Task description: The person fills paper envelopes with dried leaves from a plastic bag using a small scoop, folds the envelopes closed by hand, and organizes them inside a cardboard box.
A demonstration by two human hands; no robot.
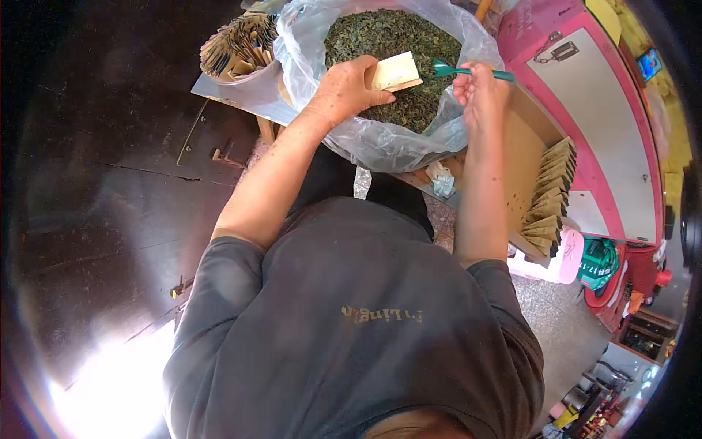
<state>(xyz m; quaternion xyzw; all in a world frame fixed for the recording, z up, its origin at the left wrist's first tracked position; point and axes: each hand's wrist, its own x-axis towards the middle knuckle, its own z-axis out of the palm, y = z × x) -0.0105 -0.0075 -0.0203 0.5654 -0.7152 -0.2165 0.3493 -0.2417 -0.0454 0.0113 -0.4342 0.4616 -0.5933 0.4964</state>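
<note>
Between the thumb and fingers of my left hand (340, 94) is a small cream paper packet (395, 72), held over a bag of dried leaves. My right hand (482, 94) grips the handle of a green plastic spoon (461, 71). The spoon's head points left, close to the packet but apart from it. Beneath both hands, a clear plastic bag (300, 36) stands wide open, filled with dark green dried leaves (387, 31). Whether the spoon carries any leaves is too small to tell.
A white tub (252, 86) packed with brown paper packets (238, 44) stands at the left. On the right, a cardboard box (528, 124) holds a row of folded paper packets (548, 197). A pink and white cabinet (599, 95) rises beyond it. Crumpled tissue (441, 179) lies near the bag.
</note>
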